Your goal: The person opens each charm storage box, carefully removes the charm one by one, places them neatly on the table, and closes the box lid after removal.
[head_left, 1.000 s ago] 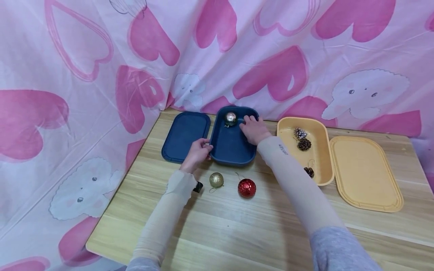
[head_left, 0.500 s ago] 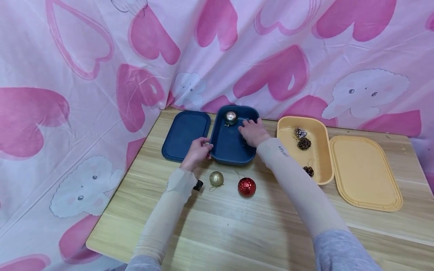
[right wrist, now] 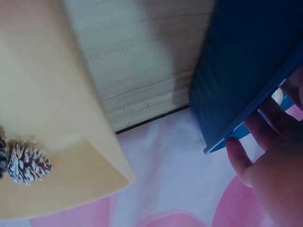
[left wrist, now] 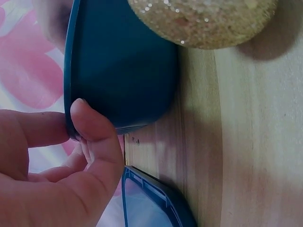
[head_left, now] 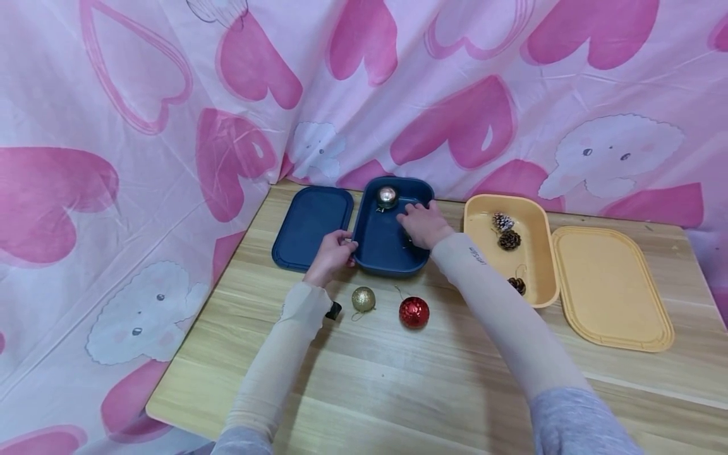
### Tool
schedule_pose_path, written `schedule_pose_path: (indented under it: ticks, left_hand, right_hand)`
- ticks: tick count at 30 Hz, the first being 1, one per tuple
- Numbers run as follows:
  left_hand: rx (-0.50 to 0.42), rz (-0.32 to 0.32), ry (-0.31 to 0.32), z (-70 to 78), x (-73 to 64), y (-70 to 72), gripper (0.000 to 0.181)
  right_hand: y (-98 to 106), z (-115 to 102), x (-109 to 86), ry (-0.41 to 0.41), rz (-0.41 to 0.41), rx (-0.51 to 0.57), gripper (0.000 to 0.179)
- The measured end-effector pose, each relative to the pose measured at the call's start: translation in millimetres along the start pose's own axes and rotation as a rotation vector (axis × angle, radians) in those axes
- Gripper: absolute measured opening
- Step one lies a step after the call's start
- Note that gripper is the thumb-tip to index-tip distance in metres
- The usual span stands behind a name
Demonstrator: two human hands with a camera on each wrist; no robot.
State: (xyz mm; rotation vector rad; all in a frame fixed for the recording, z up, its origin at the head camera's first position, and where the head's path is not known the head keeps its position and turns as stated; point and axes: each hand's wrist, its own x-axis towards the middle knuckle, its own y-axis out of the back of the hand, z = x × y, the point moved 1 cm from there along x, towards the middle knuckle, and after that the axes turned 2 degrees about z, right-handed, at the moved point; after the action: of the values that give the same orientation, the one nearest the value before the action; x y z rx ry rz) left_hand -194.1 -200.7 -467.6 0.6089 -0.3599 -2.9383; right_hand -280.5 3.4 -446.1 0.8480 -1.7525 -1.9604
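My left hand (head_left: 334, 254) pinches the left rim of a dark blue plastic box (head_left: 382, 248), with the thumb (left wrist: 92, 120) outside the wall. My right hand (head_left: 423, 224) reaches over the box's right rim, its fingers down inside. Below those fingers a small dark bit shows, too hidden to identify; in the right wrist view the rim covers the fingertips. A shiny silver bauble (head_left: 387, 197) lies in the box's far left part. On the table in front of the box are a gold glitter bauble (head_left: 363, 299) and a red bauble (head_left: 414, 313).
A blue lid (head_left: 313, 227) lies left of the box. To the right stands a yellow box (head_left: 537, 253) holding pine cones (head_left: 509, 240), with its yellow lid (head_left: 614, 287) beside it. A pink heart-patterned curtain (head_left: 455, 120) hangs behind the wooden table (head_left: 375, 392).
My right hand has shifted slightly left and toward me inside the blue box, and a bit of something dark shows below its fingers. The left hand keeps its grip on the rim.
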Motion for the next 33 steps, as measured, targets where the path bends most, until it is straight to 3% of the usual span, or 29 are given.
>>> schedule_pose_path:
  ticks: [13, 33]
  left_hand:
    - [0.040, -0.009, -0.028, 0.7, -0.5, 0.2, 0.037]
    - [0.017, -0.026, -0.010, -2.4, 2.0, 2.1, 0.038]
  right_hand:
    - [14.6, 2.1, -26.5, 0.005, 0.079, 0.155, 0.051]
    - [35.3, 12.8, -81.0, -0.070, 0.311, 0.393, 0.047]
